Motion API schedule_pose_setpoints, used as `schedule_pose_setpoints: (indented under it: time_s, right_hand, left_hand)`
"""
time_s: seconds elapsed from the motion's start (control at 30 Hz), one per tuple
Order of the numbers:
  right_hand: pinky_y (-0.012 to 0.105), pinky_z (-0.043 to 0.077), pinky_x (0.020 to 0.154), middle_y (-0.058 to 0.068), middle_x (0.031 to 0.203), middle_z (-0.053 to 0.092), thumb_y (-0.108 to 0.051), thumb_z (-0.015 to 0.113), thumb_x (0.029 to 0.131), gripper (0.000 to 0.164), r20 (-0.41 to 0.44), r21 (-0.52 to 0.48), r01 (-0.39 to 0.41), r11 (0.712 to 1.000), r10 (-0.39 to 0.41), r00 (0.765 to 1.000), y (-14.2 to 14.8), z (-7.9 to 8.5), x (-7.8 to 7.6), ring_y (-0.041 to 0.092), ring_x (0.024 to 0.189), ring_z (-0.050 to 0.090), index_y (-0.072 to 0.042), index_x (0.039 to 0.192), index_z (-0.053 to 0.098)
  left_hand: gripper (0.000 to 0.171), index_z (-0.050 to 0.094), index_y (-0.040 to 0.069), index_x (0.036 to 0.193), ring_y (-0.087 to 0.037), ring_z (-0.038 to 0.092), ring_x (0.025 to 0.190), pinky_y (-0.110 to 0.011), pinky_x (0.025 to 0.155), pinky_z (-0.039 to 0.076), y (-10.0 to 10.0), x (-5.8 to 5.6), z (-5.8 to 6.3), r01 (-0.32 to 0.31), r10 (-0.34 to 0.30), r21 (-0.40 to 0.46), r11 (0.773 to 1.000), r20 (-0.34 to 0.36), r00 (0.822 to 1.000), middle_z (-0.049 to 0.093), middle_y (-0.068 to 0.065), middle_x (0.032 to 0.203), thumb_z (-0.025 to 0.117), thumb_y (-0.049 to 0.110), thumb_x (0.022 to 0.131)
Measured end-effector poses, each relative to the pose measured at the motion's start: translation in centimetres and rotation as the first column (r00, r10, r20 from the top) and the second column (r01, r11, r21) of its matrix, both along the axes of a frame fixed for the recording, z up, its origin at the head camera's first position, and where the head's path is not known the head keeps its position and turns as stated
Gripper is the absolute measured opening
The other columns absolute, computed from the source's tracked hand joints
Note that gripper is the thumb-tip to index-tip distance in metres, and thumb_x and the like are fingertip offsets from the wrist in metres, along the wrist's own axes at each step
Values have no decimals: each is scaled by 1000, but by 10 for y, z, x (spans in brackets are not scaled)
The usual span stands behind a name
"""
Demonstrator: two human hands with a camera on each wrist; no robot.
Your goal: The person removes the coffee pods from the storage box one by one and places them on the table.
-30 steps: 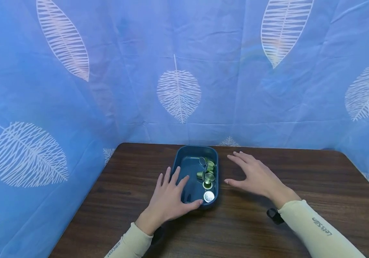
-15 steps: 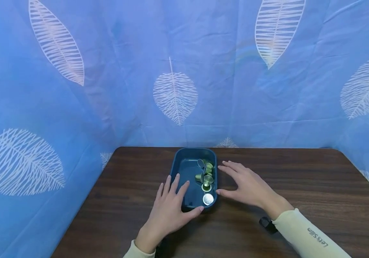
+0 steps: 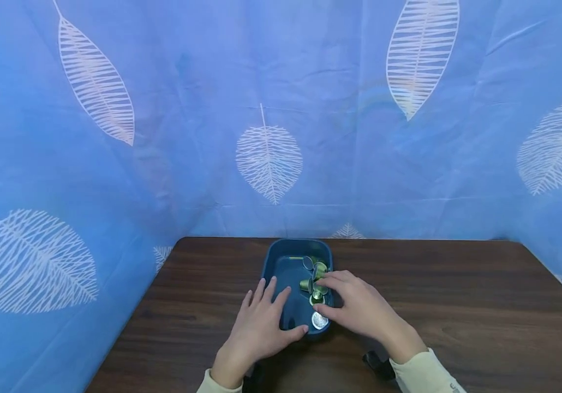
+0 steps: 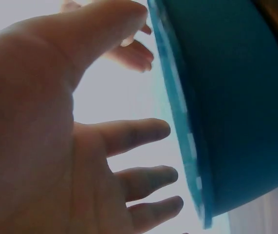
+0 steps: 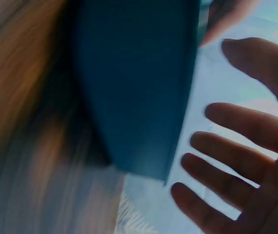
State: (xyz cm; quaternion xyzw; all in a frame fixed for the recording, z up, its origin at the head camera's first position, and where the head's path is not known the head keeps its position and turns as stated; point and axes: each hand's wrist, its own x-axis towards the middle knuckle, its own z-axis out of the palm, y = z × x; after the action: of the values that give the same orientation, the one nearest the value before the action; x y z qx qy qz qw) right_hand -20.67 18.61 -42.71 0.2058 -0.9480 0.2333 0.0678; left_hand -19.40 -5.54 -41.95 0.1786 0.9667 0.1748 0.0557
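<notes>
A dark blue tray (image 3: pixel 288 273) holds several small green coffee capsules (image 3: pixel 320 268), gathered along its right side. One capsule (image 3: pixel 319 321) near the front right corner shows its silver lid. My left hand (image 3: pixel 259 334) hovers at the tray's front left with fingers spread, holding nothing. In the left wrist view, its fingertips are beside the tray's rim (image 4: pixel 204 175). Over the tray's right rim reaches my right hand (image 3: pixel 362 308), fingers extended and thumb apart, just above the capsules. The right wrist view shows these fingers (image 5: pixel 231 148) beside the tray wall (image 5: pixel 134 83), with nothing held.
The tray stands near the back edge of a dark wooden table (image 3: pixel 433 295). Behind and beside the table hangs a blue cloth (image 3: pixel 202 164) with white leaf prints. A black strap (image 3: pixel 379 365) is on the right wrist.
My right hand has moved left, from beside the tray to over its right rim and the capsules. The left hand keeps its place at the tray. The head view has tilted slightly up.
</notes>
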Motion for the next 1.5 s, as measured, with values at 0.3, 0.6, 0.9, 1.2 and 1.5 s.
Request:
schedule_pose_setpoints:
  time_s: [0.3, 0.6, 0.9, 1.2, 1.5]
  right_hand:
    - [59, 59, 104, 7, 140, 72, -44, 86, 91, 51, 65, -39, 53, 998, -51, 997, -9, 3, 10, 32, 131, 68, -17, 134, 76]
    - [59, 60, 103, 10, 137, 73, -39, 87, 91, 49, 87, -5, 23, 1000, -23, 996, -17, 14, 4, 33, 129, 69, -14, 132, 77]
    - [57, 60, 101, 7, 131, 75, -33, 91, 87, 45, 136, 11, 27, 1000, -28, 990, -24, 6, 2, 29, 124, 70, -15, 126, 79]
    - [55, 61, 100, 7, 129, 76, -32, 91, 87, 44, 111, 27, -2, 1000, -1, 994, -22, 8, 0, 29, 122, 71, -13, 125, 79]
    - [53, 62, 99, 7, 127, 77, -29, 92, 86, 43, 112, 96, -50, 994, 40, 993, -22, 19, -6, 28, 118, 72, -13, 124, 80]
  left_hand:
    - [86, 52, 15, 160, -45, 28, 165, -73, 127, 28, 0, 5, -7, 36, -38, 51, 998, 41, 998, 32, -20, 176, 78, 61, 92]
    - [74, 59, 14, 155, -48, 27, 163, -69, 128, 29, -3, 3, -7, 103, -103, 84, 991, 3, 995, 38, -21, 173, 74, 57, 97]
    - [77, 58, 13, 155, -48, 28, 163, -69, 129, 27, -5, 4, -10, 82, -84, 62, 995, 30, 996, 38, -22, 173, 75, 59, 96]
    - [90, 54, 11, 159, -53, 22, 164, -70, 128, 29, -5, 0, -11, 11, -11, 72, 997, 10, 1000, 30, -29, 174, 78, 66, 91]
    - [89, 53, 11, 159, -53, 22, 163, -70, 128, 30, -2, -3, -8, 9, -10, 63, 998, 15, 1000, 32, -27, 174, 77, 65, 92]
